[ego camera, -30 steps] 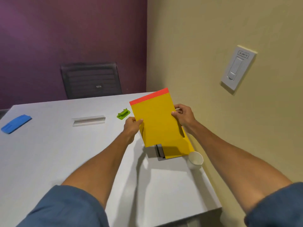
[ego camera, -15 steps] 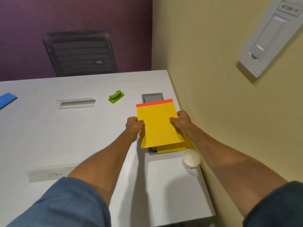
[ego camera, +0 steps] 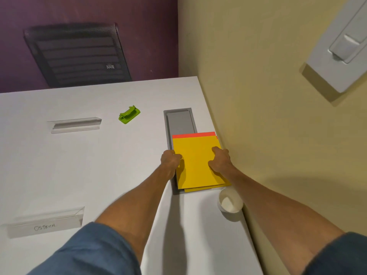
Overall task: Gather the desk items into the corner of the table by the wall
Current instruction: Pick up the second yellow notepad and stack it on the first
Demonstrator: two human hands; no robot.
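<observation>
A yellow notepad with a red top strip (ego camera: 195,155) lies flat on a second yellow pad, whose edge (ego camera: 198,190) shows below it, by the yellow wall. My left hand (ego camera: 170,160) grips the top pad's left edge. My right hand (ego camera: 219,160) rests on its right side with fingers on the cover. Both pads cover the near part of a grey recessed panel (ego camera: 179,122) in the white table (ego camera: 99,165).
A white paper cup (ego camera: 230,203) stands by the wall just below the pads. A green clip-like item (ego camera: 129,115), a clear acrylic name holder (ego camera: 74,125) and a name card reading "OSTRICH" (ego camera: 44,225) lie to the left. A black mesh chair (ego camera: 77,54) stands behind the table.
The pad was held up tilted in the air; both hands have lowered it flat onto the other yellow pad by the wall. My view has tipped down and closer.
</observation>
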